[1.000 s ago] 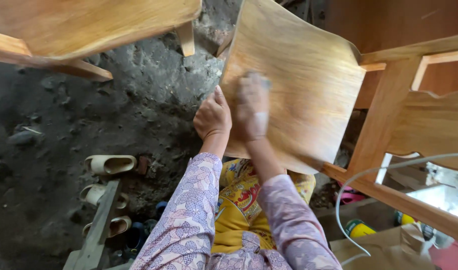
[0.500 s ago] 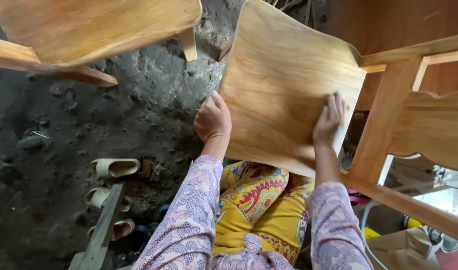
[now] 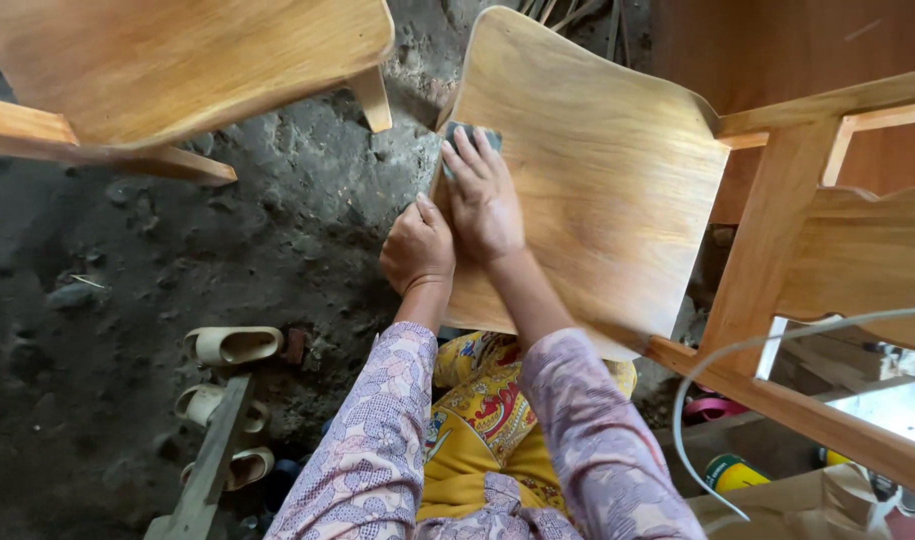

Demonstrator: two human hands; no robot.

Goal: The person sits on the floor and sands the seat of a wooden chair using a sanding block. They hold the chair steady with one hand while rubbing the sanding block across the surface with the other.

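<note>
Sanding step: right hand (image 3: 486, 195) is pressing flat, fingers spread, a grey sanding pad (image 3: 470, 133) onto the chair seat (image 3: 598, 190) at upper centre, left hand (image 3: 418, 245) curling closed on its edge; next stroke needs even pressure.

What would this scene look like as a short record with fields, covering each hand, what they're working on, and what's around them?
left hand: grips the left edge of the wooden seat panel
right hand: flat on the panel, pressing a small grey sanding pad near its upper left corner
panel: curved, light wood, tilted over the person's lap
sleeves: floral lilac
nearby right: wooden chair frame, white cable
nearby upper left: second wooden seat
floor: dark dirt, pale sandals
</note>
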